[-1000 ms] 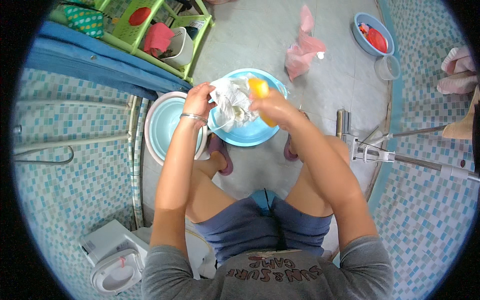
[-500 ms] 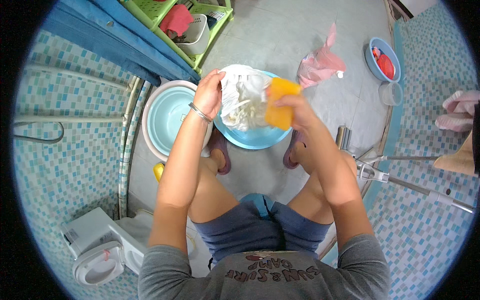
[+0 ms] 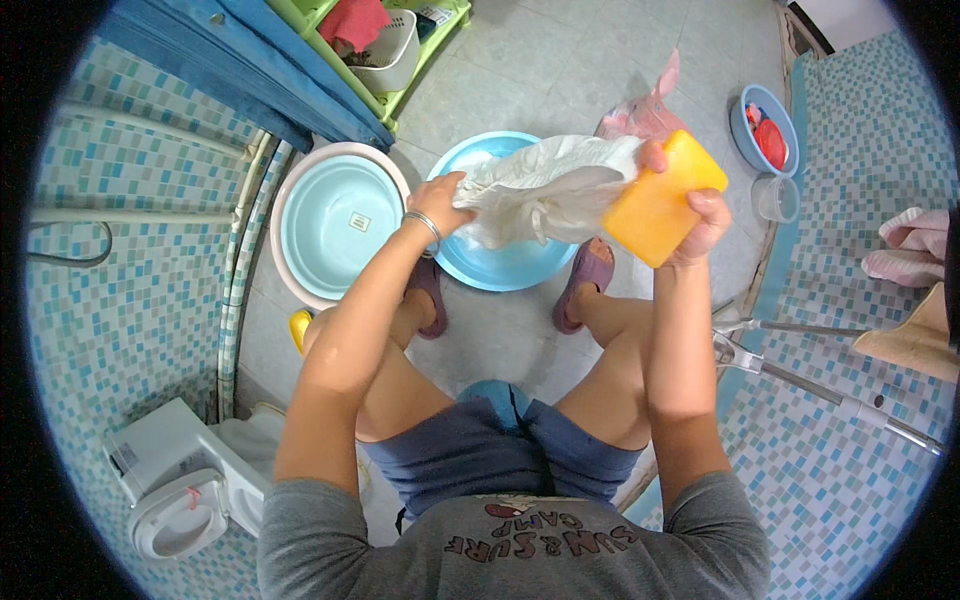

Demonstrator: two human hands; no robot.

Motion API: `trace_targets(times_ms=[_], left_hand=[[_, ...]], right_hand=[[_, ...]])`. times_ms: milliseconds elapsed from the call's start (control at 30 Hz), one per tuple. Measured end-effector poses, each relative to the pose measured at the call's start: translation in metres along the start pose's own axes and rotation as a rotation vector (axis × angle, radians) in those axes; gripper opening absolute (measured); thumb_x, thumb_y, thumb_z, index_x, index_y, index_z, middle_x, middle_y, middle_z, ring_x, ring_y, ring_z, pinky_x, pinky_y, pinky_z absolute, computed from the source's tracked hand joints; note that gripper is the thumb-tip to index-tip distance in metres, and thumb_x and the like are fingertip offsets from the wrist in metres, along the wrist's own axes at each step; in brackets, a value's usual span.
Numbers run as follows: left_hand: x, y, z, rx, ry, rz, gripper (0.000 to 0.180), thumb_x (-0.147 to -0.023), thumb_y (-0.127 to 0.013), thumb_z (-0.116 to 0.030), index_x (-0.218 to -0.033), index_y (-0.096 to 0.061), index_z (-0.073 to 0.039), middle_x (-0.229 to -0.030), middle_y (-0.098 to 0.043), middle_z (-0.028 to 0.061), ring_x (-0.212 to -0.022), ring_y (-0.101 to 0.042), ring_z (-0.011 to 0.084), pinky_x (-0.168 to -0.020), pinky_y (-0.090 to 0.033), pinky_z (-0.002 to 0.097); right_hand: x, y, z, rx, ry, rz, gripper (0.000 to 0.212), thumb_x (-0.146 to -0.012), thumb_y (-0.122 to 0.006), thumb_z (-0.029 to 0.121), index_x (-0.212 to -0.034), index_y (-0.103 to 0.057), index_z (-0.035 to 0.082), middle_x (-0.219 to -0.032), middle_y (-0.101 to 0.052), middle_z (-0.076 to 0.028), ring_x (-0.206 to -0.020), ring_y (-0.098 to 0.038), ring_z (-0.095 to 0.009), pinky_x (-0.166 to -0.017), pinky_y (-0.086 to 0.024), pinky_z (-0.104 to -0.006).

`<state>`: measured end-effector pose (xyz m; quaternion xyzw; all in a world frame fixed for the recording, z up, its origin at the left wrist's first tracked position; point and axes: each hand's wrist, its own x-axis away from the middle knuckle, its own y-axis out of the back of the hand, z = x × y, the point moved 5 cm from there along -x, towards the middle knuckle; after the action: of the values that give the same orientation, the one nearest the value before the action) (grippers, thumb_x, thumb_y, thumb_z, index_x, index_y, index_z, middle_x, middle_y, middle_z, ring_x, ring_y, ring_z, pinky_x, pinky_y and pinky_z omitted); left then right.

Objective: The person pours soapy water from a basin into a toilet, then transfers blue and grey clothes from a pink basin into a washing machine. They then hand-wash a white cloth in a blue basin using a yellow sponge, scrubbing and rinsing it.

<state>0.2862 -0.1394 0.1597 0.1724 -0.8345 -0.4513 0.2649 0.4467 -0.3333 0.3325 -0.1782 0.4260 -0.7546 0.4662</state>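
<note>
A wet white cloth (image 3: 545, 185) stretches between my hands above a round light-blue basin (image 3: 495, 278). My left hand (image 3: 440, 205), with a silver bangle at the wrist, is closed on the cloth's left end. In my right hand (image 3: 706, 225) is a yellow-orange rectangular block (image 3: 662, 200), its broad face turned up; I cannot tell whether it is soap or a sponge. The cloth's right end runs up against the block, and whether my right fingers also pinch it is hidden. The basin stands on the floor between my sandalled feet (image 3: 585, 285).
Left of the basin stand nested pink and pale-blue tubs (image 3: 335, 235). A green shelf (image 3: 445, 45) is behind them. Beyond my right hand lie a pink bag (image 3: 640, 115), a blue bowl (image 3: 765, 130) with red items and a clear cup (image 3: 775, 200). Metal poles (image 3: 820, 385) lean at the right.
The yellow block has moved right and toward me, turning its broad face up. The cloth is now stretched out sideways from a hanging bunch. My left hand has come slightly nearer.
</note>
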Motion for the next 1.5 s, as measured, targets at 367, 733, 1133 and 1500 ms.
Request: trace_targets(times_ms=[367, 733, 1133, 1500], left_hand=[[0.014, 0.015, -0.015, 1.576, 0.315, 0.345, 0.045, -0.085, -0.051, -0.029, -0.116, -0.049, 0.003, -0.110, -0.058, 0.0119, -0.098, -0.057, 0.0230, -0.089, -0.044, 0.0349], [0.036, 0.070, -0.071, 2.256, -0.101, 0.426, 0.049, -0.082, -0.048, -0.026, -0.119, -0.044, 0.006, -0.118, -0.053, 0.0189, -0.108, -0.052, 0.0323, -0.096, -0.038, 0.0433], [0.039, 0.040, -0.089, 2.116, 0.137, 0.329, 0.043, -0.092, -0.042, -0.033, -0.117, -0.047, 0.001, -0.116, -0.054, 0.0132, -0.106, -0.052, 0.0254, -0.094, -0.039, 0.0370], [0.051, 0.044, -0.090, 2.176, 0.054, 0.462, 0.055, -0.092, -0.034, -0.045, -0.126, -0.039, -0.001, -0.128, -0.044, 0.0126, -0.120, -0.040, 0.0255, -0.103, -0.027, 0.0390]], right_hand=[[-0.007, 0.042, 0.028, 0.253, -0.016, -0.311, 0.038, -0.068, -0.051, 0.019, -0.101, -0.046, 0.002, -0.090, -0.052, -0.009, -0.081, -0.055, -0.023, -0.072, -0.048, -0.0366], [-0.006, 0.080, -0.036, 0.534, -0.381, -0.630, 0.029, -0.069, -0.058, 0.020, -0.093, -0.051, 0.004, -0.081, -0.054, -0.008, -0.071, -0.054, -0.020, -0.060, -0.046, -0.0341], [-0.009, 0.006, -0.109, 1.496, 0.381, -0.464, 0.052, -0.071, -0.068, 0.044, -0.084, -0.048, -0.002, -0.075, -0.057, -0.017, -0.070, -0.057, -0.030, -0.062, -0.044, -0.0397], [-0.001, -0.033, -0.128, 1.518, 0.547, -0.523, 0.048, -0.076, -0.064, 0.036, -0.098, -0.047, -0.004, -0.085, -0.057, -0.014, -0.077, -0.057, -0.026, -0.070, -0.045, -0.0352]])
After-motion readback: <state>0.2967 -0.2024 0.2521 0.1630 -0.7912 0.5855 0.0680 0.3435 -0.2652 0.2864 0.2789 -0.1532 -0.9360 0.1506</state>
